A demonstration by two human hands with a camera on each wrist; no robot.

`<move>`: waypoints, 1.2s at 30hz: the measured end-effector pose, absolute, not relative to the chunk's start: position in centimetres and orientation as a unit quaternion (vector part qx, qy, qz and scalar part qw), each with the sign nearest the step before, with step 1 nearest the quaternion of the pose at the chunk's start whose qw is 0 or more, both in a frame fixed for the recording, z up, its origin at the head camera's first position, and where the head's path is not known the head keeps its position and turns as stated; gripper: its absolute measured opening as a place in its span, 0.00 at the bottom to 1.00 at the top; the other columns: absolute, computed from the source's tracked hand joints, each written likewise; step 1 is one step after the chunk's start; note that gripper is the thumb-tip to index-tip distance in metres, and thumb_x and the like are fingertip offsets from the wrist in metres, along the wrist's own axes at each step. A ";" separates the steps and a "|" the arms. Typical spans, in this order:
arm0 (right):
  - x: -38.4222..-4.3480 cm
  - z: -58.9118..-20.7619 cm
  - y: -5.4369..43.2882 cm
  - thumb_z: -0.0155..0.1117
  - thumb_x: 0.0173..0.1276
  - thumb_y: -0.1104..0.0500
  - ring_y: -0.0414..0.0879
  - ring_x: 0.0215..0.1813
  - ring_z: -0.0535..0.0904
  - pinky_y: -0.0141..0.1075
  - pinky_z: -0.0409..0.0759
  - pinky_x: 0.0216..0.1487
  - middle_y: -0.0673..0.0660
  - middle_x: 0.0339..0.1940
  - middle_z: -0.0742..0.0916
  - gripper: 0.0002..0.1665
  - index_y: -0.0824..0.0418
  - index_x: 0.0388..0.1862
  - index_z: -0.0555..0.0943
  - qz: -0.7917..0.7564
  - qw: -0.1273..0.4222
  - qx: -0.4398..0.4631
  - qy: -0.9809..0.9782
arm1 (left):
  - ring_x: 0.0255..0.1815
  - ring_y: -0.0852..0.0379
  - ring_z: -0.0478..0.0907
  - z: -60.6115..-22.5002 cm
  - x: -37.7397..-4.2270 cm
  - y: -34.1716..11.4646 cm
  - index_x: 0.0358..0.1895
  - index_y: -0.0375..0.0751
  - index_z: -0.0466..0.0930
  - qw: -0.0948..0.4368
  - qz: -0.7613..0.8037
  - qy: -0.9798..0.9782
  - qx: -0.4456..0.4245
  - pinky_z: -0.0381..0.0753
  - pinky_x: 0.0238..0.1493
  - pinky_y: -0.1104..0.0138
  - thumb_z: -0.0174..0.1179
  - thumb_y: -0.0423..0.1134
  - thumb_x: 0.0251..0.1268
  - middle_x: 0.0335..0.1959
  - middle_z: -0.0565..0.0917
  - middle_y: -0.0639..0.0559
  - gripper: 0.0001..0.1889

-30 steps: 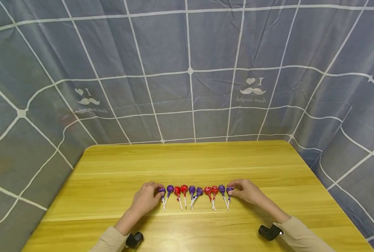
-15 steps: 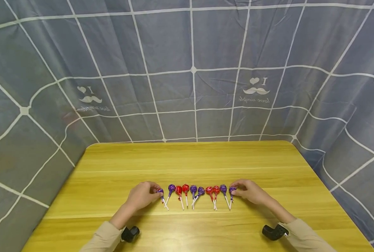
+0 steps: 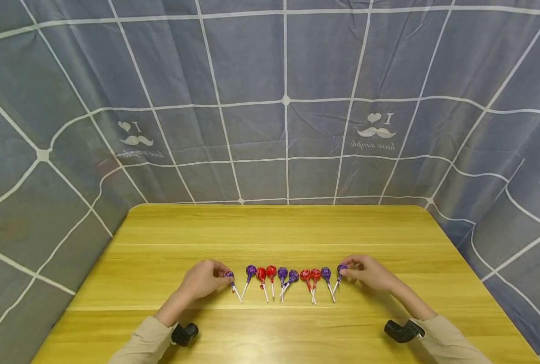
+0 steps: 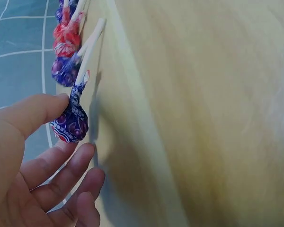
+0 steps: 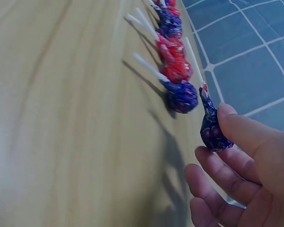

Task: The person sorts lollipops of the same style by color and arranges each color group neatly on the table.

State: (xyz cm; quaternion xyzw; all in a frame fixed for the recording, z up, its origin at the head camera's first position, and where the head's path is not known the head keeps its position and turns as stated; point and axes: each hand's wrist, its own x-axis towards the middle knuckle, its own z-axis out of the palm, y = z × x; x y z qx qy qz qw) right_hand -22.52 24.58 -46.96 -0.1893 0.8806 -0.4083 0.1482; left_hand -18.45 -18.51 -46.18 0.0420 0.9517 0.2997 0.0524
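A row of wrapped lollipops lies across the middle of the table, with purple and red heads and white sticks. At its left end my left hand (image 3: 201,279) pinches the head of a purple lollipop (image 4: 73,124) between thumb and fingers. My right hand (image 3: 372,273) pinches another purple lollipop (image 5: 212,127) at the right end. In the right wrist view this one looks lifted off the wood. Beside the held ones lie a purple lollipop (image 3: 251,271) on the left and a purple lollipop (image 3: 326,274) on the right. Red lollipops (image 3: 271,273) and more purple ones (image 3: 293,276) lie between.
The wooden table (image 3: 270,232) has its far edge close to a grey curtain (image 3: 252,126) with white grid lines, which also hangs at both sides. Black wrist cameras (image 3: 184,334) sit at the cuffs of both beige sleeves (image 3: 144,341).
Both hands have moved outward with the end lollipops, so the gaps to their neighbours have widened. The left lollipop's stick has swung to a slant. The head view has shifted slightly.
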 end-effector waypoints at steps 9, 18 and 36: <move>-24.1 -46.1 24.2 0.65 0.66 0.53 0.39 0.32 0.79 0.31 0.77 0.30 0.60 0.40 0.86 0.20 0.66 0.50 0.81 -0.401 0.081 -0.201 0.890 | 0.24 0.64 0.75 -44.4 -19.6 -19.8 0.41 0.47 0.87 0.003 0.297 0.953 0.052 0.69 0.23 0.69 0.68 0.45 0.55 0.33 0.87 0.55 0.11; -25.7 -44.2 22.7 0.67 0.64 0.53 0.40 0.31 0.77 0.30 0.73 0.29 0.60 0.41 0.87 0.19 0.64 0.49 0.83 -0.382 0.058 -0.209 0.898 | 0.23 0.64 0.72 -41.2 -20.4 -21.1 0.46 0.45 0.86 -0.056 0.250 0.963 0.087 0.66 0.19 0.69 0.67 0.45 0.57 0.36 0.88 0.52 0.15; -28.0 -42.0 18.5 0.68 0.62 0.52 0.37 0.22 0.73 0.31 0.71 0.25 0.51 0.38 0.87 0.15 0.57 0.46 0.84 -0.271 0.121 -0.298 0.907 | 0.26 0.60 0.77 -37.2 -23.4 -25.0 0.48 0.45 0.84 -0.036 0.205 0.974 0.084 0.66 0.18 0.67 0.63 0.47 0.60 0.41 0.87 0.45 0.15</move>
